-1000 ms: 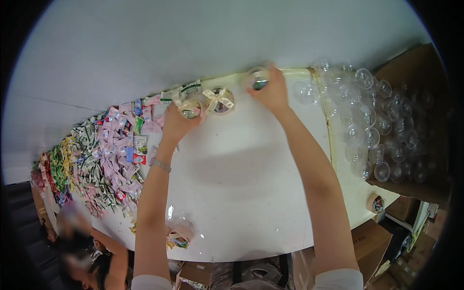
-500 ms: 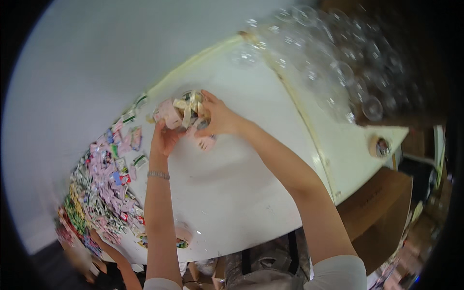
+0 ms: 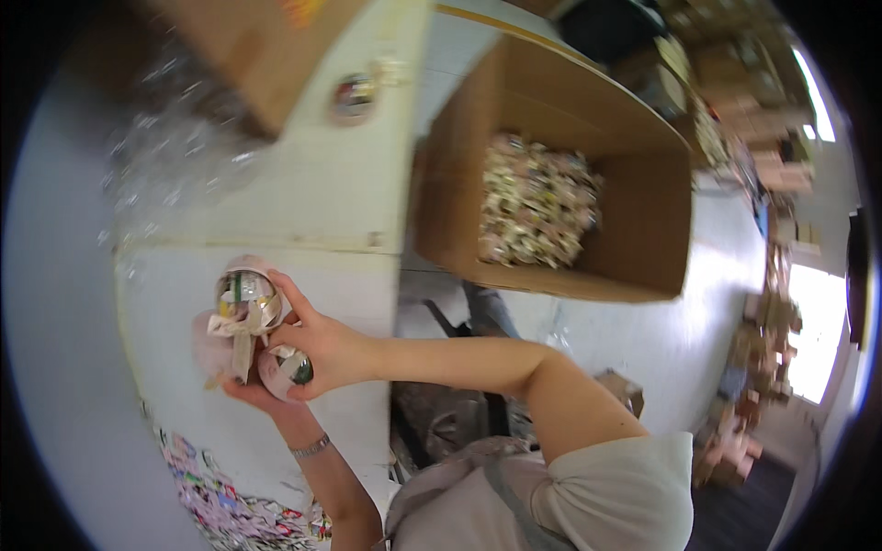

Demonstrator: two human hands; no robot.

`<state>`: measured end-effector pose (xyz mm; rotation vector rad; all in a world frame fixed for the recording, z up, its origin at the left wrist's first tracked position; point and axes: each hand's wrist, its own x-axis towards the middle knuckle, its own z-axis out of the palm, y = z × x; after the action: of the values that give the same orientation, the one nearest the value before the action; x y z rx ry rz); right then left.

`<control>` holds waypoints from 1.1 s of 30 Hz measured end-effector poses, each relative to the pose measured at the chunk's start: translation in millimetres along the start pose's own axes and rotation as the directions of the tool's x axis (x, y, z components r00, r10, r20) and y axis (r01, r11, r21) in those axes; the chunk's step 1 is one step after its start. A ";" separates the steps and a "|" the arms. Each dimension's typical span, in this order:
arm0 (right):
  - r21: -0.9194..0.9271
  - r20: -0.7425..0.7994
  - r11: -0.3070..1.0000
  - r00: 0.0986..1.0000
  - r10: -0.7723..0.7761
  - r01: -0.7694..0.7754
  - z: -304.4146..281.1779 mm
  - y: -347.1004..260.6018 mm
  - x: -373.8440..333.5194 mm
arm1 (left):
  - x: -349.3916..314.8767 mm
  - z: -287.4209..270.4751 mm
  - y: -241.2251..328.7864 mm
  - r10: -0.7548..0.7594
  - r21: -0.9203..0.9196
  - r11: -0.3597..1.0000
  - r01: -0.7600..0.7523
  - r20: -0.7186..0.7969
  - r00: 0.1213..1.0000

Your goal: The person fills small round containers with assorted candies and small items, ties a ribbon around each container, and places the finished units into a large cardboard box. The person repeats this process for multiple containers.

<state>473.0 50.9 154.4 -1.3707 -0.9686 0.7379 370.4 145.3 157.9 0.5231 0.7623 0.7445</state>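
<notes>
Between my two hands, above the white table [image 3: 354, 308], is a cluster of round clear-and-pink containers with small packets showing inside and cream ribbon bows. The upper container [image 3: 246, 286] rests against the fingers of my right hand [image 3: 322, 344]. A lower container [image 3: 287, 369] sits under that same hand, in its curled fingers. On the left side, a blurred pink container [image 3: 211, 347] leans against the others. From below, my left hand [image 3: 262, 393] supports the cluster, its fingers partly hidden behind the containers.
To the right of the table edge stands a large open cardboard box [image 3: 643, 230] holding many ribboned containers [image 3: 537, 202]. One more container [image 3: 354, 96] sits on the far tabletop. Clear plastic shells [image 3: 175, 161] lie far left, near another carton [image 3: 266, 55]. Small packets [image 3: 230, 505] are heaped near left.
My view has swung to the right, bringing the open cardboard box into full sight. Both hands still hold the containers and have come round toward the box side of the table.
</notes>
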 end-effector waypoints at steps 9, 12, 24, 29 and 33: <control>-0.325 -0.274 0.919 0.952 0.137 -0.226 -347.3 -90.4 -227.9 | -136.0 219.0 -247.1 -0.456 0.201 0.889 0.412 0.293 0.840; -0.194 -0.275 0.836 0.847 0.455 -0.513 -432.1 -35.8 -308.7 | -136.4 239.3 -365.6 -0.578 0.494 0.788 0.369 0.384 0.720; 0.111 -0.435 0.261 0.189 0.880 -0.959 -513.6 227.5 -536.2 | -151.4 156.1 -755.2 -0.956 0.815 0.072 0.575 -0.108 0.273; 0.195 -0.272 -0.076 -0.128 0.954 -0.978 -524.0 256.2 -526.8 | -121.2 120.6 -779.1 -0.822 0.926 0.225 0.305 0.013 0.569; -0.185 -0.641 -0.029 0.098 0.762 -0.982 -498.0 249.1 -519.6 | -121.9 138.1 -695.7 -0.898 0.875 -0.007 -0.484 0.207 0.387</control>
<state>712.0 -612.9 -132.7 -2.7163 0.3316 1.1075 697.5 -408.9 -164.5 1.8991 0.0993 -0.9106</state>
